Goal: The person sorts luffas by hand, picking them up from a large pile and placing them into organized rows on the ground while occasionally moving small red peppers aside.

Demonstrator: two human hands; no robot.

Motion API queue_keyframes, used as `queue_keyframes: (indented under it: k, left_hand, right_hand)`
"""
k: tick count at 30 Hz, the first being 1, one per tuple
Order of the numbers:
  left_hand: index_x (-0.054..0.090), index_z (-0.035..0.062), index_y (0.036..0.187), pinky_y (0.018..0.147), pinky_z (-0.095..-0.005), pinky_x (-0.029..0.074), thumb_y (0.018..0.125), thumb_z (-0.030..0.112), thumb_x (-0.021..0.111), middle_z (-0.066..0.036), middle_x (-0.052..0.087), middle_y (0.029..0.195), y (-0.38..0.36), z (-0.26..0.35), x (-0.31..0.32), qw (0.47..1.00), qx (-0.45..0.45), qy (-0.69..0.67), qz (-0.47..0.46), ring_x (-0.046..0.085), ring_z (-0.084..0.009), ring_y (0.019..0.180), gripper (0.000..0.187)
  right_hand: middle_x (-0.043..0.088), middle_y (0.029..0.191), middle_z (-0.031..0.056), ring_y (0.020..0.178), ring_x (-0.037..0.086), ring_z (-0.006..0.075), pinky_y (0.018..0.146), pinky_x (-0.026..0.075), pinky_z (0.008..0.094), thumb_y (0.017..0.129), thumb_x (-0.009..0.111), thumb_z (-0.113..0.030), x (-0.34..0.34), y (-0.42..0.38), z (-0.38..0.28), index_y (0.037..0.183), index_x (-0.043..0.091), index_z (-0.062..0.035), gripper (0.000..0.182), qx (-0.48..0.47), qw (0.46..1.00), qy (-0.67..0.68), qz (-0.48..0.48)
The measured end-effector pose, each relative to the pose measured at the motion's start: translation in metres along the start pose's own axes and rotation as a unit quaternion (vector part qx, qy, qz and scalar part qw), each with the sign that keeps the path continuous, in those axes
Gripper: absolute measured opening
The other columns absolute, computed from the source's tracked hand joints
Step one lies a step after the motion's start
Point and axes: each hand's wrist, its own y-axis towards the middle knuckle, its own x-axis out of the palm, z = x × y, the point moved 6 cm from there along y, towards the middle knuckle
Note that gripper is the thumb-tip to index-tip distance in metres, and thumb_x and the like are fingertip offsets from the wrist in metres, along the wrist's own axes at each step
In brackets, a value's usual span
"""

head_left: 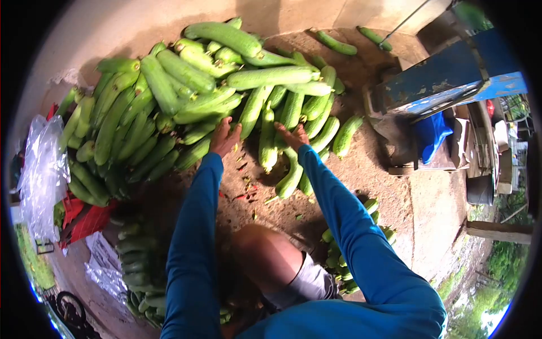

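A big heap of long green gourds lies on the dirt floor ahead of me. My left hand reaches out in a blue sleeve, fingers spread, resting against a gourd at the heap's near edge. My right hand stretches forward with open fingers, touching the gourds in the middle of the pile. Neither hand has closed around anything. My bare knee shows below.
A blue metal machine stands at the right on a concrete step. Clear plastic bags and red cloth lie at the left. More gourds are stacked low left and by my right side.
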Motion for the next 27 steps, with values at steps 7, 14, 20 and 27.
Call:
queue_keyframes:
  k: [7,14,20,27]
  left_hand:
    - [0.049,-0.0045,0.107,0.090,-0.0477,0.043,0.075,0.052,0.066,-0.030,0.052,0.114,0.008,0.026,0.045,0.982,-0.056,0.164,-0.081,0.053,-0.0413,0.106,0.067]
    - [0.053,0.0010,0.114,0.054,-0.0303,0.049,0.085,0.039,0.061,-0.009,0.062,0.094,-0.109,0.064,0.025,0.947,-0.116,-0.283,-0.094,0.060,-0.0169,0.069,0.048]
    - [0.052,0.0028,0.114,0.058,-0.0341,0.049,0.084,0.028,0.059,-0.010,0.062,0.084,-0.217,0.070,0.020,0.798,-0.339,-0.461,-0.187,0.059,-0.0211,0.066,0.040]
    - [0.049,0.0034,0.120,0.070,-0.0368,0.046,0.086,0.030,0.059,-0.012,0.057,0.097,-0.252,0.090,0.025,0.808,-0.290,-0.473,-0.199,0.056,-0.0234,0.081,0.045]
  right_hand:
    - [0.045,0.134,0.0268,0.126,0.045,0.0331,0.104,0.037,0.0369,0.063,0.065,-0.075,-0.027,-0.031,-0.031,0.139,0.026,0.0099,0.120,0.046,0.996,-0.003,-0.075]
    - [0.059,0.122,0.0115,0.112,0.055,0.0201,0.098,0.043,0.0349,0.086,0.063,-0.049,-0.012,-0.096,-0.020,0.123,0.056,0.0018,0.063,-0.046,0.854,0.488,-0.175]
    - [0.057,0.123,0.0140,0.113,0.056,0.0226,0.097,0.044,0.0347,0.085,0.068,-0.040,0.032,-0.216,0.085,0.127,0.050,0.0018,0.062,-0.002,0.841,0.499,-0.209]
    - [0.062,0.094,0.0017,0.085,0.058,0.0105,0.075,0.048,0.0290,0.076,0.075,-0.045,-0.063,-0.268,0.101,0.114,0.057,-0.0012,0.060,0.008,0.886,0.428,-0.180]
